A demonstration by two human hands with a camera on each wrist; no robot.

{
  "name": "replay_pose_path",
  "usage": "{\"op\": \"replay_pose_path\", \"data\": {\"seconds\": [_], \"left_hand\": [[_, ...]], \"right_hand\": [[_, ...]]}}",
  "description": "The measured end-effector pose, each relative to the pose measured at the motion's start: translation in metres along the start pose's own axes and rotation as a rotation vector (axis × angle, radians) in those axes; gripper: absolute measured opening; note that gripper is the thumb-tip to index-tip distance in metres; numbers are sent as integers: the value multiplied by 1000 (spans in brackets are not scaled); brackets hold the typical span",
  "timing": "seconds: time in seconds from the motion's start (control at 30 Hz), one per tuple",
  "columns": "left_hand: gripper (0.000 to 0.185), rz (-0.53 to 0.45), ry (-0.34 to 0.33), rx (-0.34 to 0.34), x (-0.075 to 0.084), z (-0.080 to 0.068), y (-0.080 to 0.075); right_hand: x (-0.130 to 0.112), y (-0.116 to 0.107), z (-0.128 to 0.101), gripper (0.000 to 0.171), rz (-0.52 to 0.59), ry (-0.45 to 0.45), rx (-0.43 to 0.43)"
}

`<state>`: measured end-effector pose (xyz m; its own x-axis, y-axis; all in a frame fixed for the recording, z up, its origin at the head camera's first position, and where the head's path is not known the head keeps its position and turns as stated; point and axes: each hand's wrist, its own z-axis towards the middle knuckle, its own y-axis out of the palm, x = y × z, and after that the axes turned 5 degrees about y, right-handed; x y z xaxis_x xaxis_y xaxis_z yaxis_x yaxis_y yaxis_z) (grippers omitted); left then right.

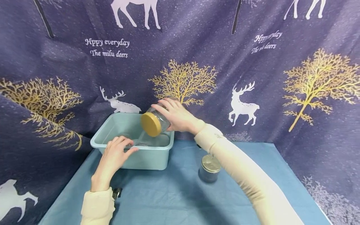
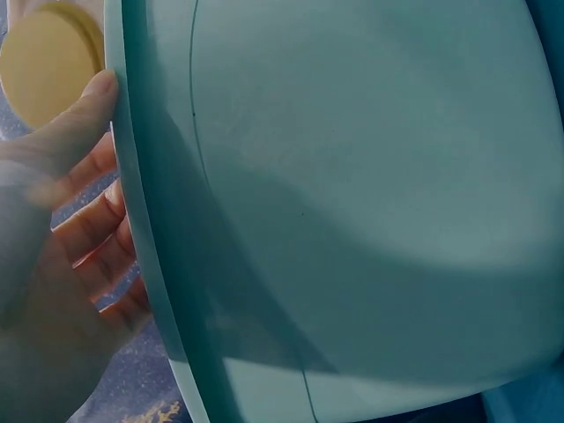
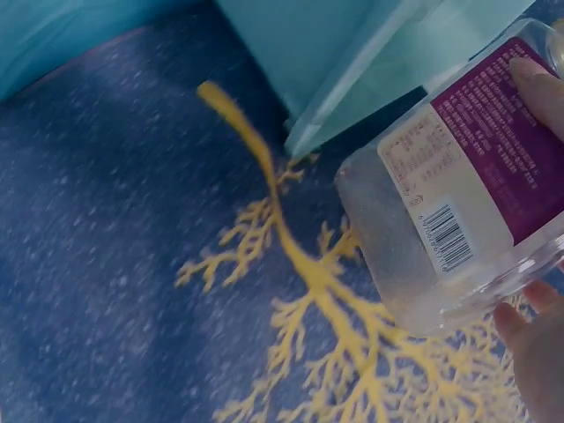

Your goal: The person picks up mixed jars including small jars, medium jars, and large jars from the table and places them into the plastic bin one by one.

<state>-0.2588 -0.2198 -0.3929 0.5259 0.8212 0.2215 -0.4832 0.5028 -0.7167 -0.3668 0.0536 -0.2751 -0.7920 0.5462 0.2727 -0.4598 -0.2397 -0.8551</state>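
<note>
From my head camera, my right hand is wrapped around a clear jar held on its side above the far right corner of the green tub. Its yellow lid points back toward me and its base toward the curtain, so the long axis runs near level. My left hand curls over the tub's near rim, thumb inside. A second jar stands on the tablecloth right of the tub.

My left wrist camera shows my fingers hooked on the tub's edge, the lid beyond it.

My right wrist camera shows my fingertips on the jar's purple label. The jar looks hard, smooth and breakable, probably light; gripping around its middle seems safest.
</note>
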Motion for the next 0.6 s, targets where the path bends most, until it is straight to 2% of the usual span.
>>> {"op": "replay_pose_path", "data": {"seconds": [0.13, 0.37, 0.6], "left_hand": [[22, 5, 5, -4, -1, 0, -1], [22, 8, 1, 1, -2, -1, -3], [22, 17, 7, -4, -2, 0, 0]], "right_hand": [[-10, 8, 17, 110, -26, 32, -72], [-29, 26, 45, 114, -148, 69, -205], [-48, 39, 64, 111, -152, 98, -269]]}}
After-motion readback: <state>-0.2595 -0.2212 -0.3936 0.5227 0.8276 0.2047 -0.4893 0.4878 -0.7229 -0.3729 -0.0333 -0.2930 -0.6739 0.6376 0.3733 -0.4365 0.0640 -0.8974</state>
